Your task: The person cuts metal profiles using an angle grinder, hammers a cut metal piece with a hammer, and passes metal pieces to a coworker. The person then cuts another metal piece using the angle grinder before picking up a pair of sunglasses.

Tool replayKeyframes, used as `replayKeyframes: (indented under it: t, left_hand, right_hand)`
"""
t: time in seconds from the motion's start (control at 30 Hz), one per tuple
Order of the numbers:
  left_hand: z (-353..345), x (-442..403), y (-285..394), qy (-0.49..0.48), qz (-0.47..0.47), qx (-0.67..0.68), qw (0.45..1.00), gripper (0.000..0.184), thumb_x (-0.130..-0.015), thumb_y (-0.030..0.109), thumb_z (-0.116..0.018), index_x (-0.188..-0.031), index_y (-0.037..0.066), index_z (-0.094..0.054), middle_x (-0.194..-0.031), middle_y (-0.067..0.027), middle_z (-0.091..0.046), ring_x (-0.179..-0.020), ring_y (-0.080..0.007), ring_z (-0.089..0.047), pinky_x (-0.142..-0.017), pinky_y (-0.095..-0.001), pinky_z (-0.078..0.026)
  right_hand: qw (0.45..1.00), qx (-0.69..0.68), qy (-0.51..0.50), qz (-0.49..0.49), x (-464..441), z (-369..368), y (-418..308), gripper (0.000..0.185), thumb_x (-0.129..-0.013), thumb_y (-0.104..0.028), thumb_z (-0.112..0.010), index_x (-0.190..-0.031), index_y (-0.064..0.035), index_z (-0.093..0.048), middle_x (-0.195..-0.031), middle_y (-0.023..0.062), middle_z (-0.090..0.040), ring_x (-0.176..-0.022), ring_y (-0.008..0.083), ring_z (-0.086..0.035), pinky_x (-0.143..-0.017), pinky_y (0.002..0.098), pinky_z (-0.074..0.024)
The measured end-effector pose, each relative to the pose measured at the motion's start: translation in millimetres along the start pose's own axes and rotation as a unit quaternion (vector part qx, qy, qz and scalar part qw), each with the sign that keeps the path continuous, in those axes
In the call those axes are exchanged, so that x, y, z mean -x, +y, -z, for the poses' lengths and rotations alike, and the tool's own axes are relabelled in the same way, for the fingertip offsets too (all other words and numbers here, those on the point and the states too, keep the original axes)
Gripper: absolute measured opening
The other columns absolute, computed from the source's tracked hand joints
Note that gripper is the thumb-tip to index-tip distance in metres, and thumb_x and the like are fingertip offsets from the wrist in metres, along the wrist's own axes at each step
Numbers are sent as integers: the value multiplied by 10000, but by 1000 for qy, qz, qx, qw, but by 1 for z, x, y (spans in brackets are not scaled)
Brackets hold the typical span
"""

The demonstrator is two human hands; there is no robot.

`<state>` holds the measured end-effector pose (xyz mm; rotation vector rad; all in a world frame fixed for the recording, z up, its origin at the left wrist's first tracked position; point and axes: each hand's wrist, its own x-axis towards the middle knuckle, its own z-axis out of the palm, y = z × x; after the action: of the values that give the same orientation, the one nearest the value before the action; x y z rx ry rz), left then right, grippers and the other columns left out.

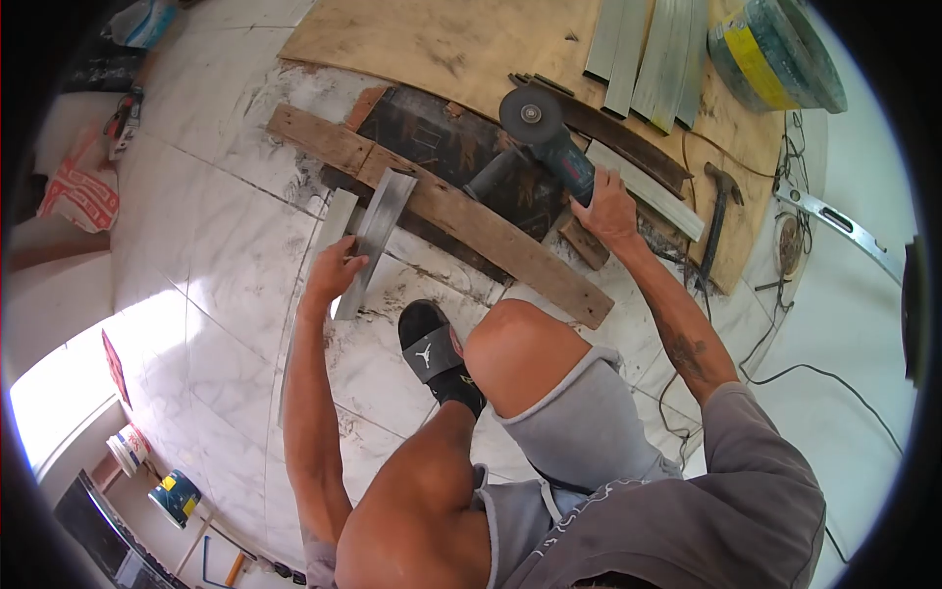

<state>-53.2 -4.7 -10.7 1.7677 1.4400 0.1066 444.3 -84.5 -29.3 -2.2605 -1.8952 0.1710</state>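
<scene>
In my right hand point(610, 211) is an angle grinder point(564, 159), gripped by its body, with its round disc point(531, 114) raised at the far end. The disc is apart from the metal pieces. My left hand point(336, 269) is closed on a short metal channel point(380, 228), fingers at its left side. This channel rests tilted across a wooden plank point(442, 206). Beside it, a second pale metal strip point(334, 221) runs partly behind my left hand. Beneath the grinder lies a dark, stained board point(422, 133).
Several metal channels point(659, 64) lie on a plywood sheet point(412, 34). A green bucket point(775, 59) stands at top right. A hammer point(721, 211), a spirit level point(844, 224) and a loose cable point(824, 371) lie to the right. My sandalled foot point(432, 344) is near the plank.
</scene>
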Motion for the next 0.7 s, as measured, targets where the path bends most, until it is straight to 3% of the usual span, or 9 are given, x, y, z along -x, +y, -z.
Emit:
replayKeyframes:
  t: [0.1,0.2,0.4,0.43,0.57,0.7]
  left_hand:
    - [-2,0,-5,1,9,91,996,466,-933,150,-703,-1333,-44,-562,-1086,-198,-701,-946,-252,-697,-845,-366,-540]
    - [-9,1,-14,4,10,107,994,494,-934,148,-703,-1366,-33,-545,-1068,-183,-705,-908,-239,-686,-820,-363,-533]
    - [-22,25,24,84,5,67,994,354,-898,101,-719,-1214,-10,-603,-1009,-180,-679,-894,-284,-671,-799,-380,-525]
    - [-30,27,24,114,-26,42,992,300,-874,78,-721,-1141,11,-600,-977,-183,-660,-862,-337,-658,-787,-408,-527]
    - [-53,36,30,179,-55,-14,982,397,-841,65,-719,-1208,48,-571,-1002,-178,-649,-900,-372,-650,-781,-449,-511]
    - [-67,40,27,203,-101,-100,969,525,-768,38,-758,-1251,93,-561,-1082,-147,-618,-1004,-331,-622,-857,-450,-466]
  right_hand:
    - [1000,-6,-2,-1,-2,-2,0,708,-738,-319,-827,-1250,16,-470,-1110,209,-544,-1010,398,-636,-777,467,-581]
    - [1000,0,-15,-9,0,-7,-2,697,-741,-323,-825,-1231,25,-470,-1109,215,-544,-1011,407,-632,-795,474,-574]
    - [997,-7,-60,-47,0,-4,-7,722,-766,-345,-816,-1271,45,-476,-1137,236,-548,-1044,427,-613,-871,482,-535]
    - [997,-13,-65,-50,0,-4,-7,725,-766,-346,-817,-1274,47,-479,-1137,236,-549,-1043,429,-613,-872,480,-534]
    - [998,6,-34,-44,2,2,-9,699,-754,-349,-822,-1236,47,-506,-1135,220,-537,-1038,414,-603,-863,488,-529]
    - [1000,9,-7,-28,8,14,-11,735,-763,-339,-817,-1296,51,-494,-1166,219,-520,-1097,412,-568,-920,483,-500]
